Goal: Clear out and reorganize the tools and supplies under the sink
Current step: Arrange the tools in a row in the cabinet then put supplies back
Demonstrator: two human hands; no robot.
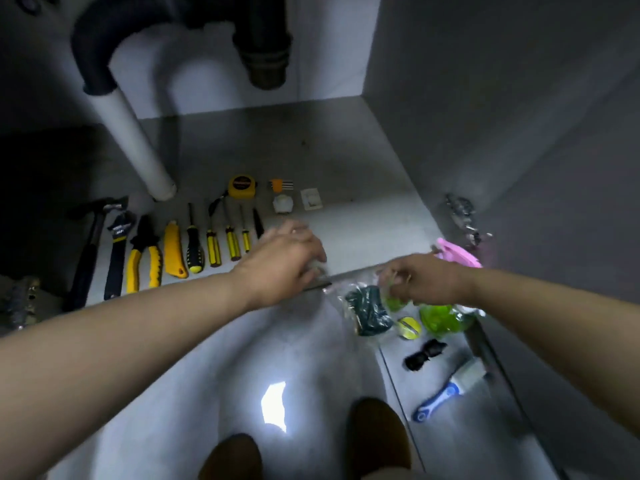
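Clear plastic bag (367, 306) of supplies pinched in my right hand (420, 280) at the cabinet lip.
Left hand (284, 263) curled beside it, grip unclear; tools (180, 251) already rowed inside, keeping space free.

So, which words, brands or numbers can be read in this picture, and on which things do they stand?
No text can be read for certain.
Tape measure: dark round label, print too blurred.
Adjustable wrench: pale markings on the handle, too small to read.
Utility knife, pliers, screwdrivers: no lettering visible.
Clear bag by the right hand: no readable print.
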